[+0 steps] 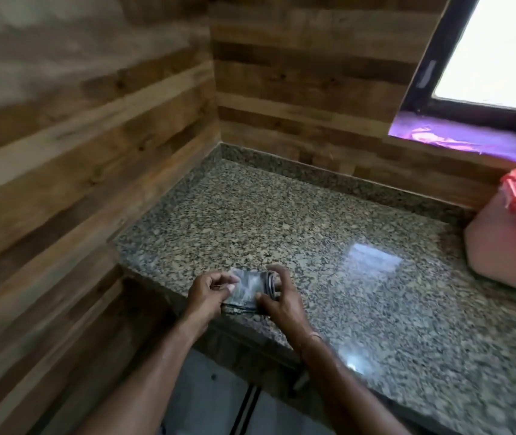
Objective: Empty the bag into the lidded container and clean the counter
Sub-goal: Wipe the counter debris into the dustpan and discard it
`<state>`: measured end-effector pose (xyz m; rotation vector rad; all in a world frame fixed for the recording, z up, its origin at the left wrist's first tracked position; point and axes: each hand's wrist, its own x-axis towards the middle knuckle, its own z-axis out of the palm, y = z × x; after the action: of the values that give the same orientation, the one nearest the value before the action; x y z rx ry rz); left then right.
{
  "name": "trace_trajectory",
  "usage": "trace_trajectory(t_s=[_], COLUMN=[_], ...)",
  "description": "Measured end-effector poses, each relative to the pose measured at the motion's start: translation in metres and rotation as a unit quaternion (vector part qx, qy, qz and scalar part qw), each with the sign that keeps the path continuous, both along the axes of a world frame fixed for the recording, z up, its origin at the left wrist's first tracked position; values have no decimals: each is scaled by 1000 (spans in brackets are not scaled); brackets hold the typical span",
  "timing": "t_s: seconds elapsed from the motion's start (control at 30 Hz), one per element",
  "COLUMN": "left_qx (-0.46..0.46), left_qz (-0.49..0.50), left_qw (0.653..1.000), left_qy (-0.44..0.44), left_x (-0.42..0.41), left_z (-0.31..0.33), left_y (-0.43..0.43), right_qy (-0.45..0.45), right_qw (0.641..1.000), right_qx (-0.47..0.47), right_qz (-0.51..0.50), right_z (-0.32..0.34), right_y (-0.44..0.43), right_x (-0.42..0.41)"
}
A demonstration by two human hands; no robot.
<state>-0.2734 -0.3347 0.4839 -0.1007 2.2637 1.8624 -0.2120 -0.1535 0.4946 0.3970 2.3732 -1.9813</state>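
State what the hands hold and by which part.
A folded clear plastic bag: the left hand pinches its left end, the right hand grips its folded right end.

Wood-plank walls (pixel 93 152) meet at the corner. A dark-framed window (pixel 495 48) glows bright at upper right, above a purple-lit sill (pixel 470 141).

Bare forearms rise from the lower frame; the left hand (pixel 206 293) and right hand (pixel 278 301) meet near centre, curled fingers pinching a folded bag (pixel 247 288).
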Motion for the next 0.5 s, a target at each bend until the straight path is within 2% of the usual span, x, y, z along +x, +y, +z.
trace_trajectory(t_s=[0.13,0.27,0.33,0.43,0.5], left_qx=[-79,-141,-180,-292,-335], left_qz=[-83,-176,-205,-212,-213], left_qw=[993,974,962,931,915], left_qy=[-13,-21,-6,50,74], left_x=[-32,-57,-67,-71,-73], left_z=[-30,-49,-56,-67,-72], left_y=[10,2,-1,-6,-11], right_qy=[-44,-104,-109,-109,-113], right_qw=[995,989,984,964,956], right_qx=[83,102,140,242,268], right_qz=[14,15,21,30,17], right_z=[-20,-40,-48,-59,-68], right_y=[8,5,1,-7,-10], right_x=[-17,-29,-36,-41,-43])
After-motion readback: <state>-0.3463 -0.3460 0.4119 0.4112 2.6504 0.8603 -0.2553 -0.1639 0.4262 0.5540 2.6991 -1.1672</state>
